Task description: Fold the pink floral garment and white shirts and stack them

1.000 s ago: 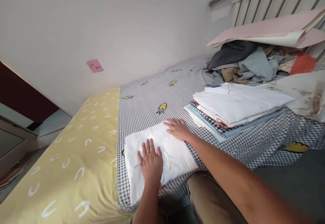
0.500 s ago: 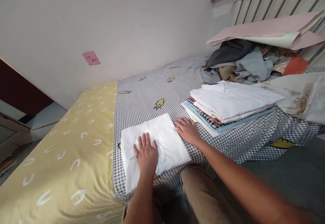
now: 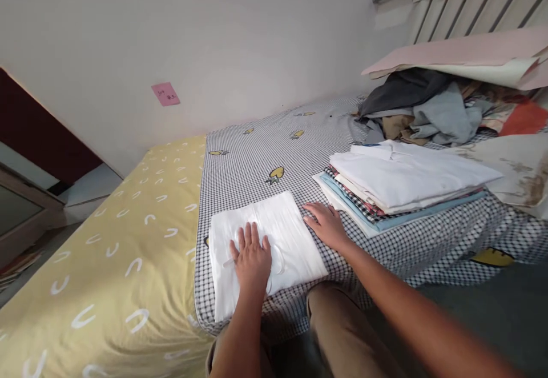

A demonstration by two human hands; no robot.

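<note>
A folded white garment (image 3: 295,241) lies flat near the front edge of the checked cloth. My left hand (image 3: 252,255) rests palm down on it with the fingers spread, over a thin white string or band. Just beyond the garment's right edge, my right hand (image 3: 326,225) is on the checked cloth, fingers apart, holding nothing. To its right sits a stack of folded clothes, with a white shirt (image 3: 406,172) on top and light blue, checked and patterned pieces below.
Checked bedding (image 3: 252,167) meets a yellow sheet (image 3: 141,241) at the left. A heap of loose clothes (image 3: 445,109) lies at the back right under pink card (image 3: 454,52). Beside the stack is a stained pale cloth (image 3: 509,167). A pink note (image 3: 165,93) hangs on the wall.
My right hand has moved off the garment's right edge onto the checked cloth. My left hand stays on the garment. The view has turned slightly.
</note>
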